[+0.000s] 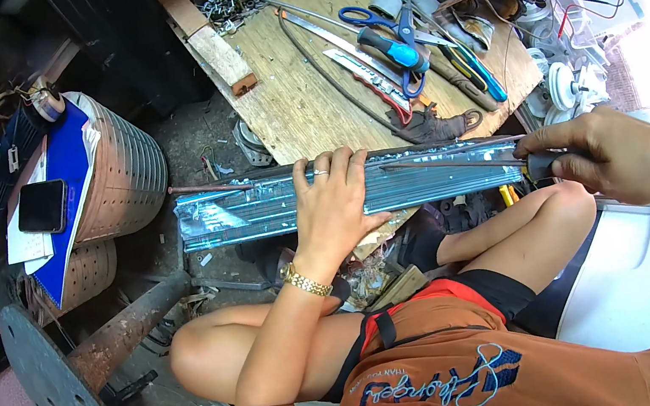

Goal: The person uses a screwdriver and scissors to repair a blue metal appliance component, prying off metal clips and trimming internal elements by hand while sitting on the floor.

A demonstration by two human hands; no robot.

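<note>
A long bluish finned metal block (257, 208) lies across the near edge of a wooden board (290, 97), in front of my knees. My left hand (331, 202) presses flat on its middle, fingers curled over the far edge, with a ring and a gold watch showing. My right hand (609, 154) grips the dark handle of a long thin metal rod tool (448, 164), whose shaft lies along the top of the block, pointing left.
On the board lie blue-handled scissors (386, 25), a blue screwdriver, knives, pliers and a glove. A perforated drum (121, 168) with a blue folder and phone (43, 207) stands left. A rusty disc stand (63, 384) lies lower left. Fan parts and wires sit upper right.
</note>
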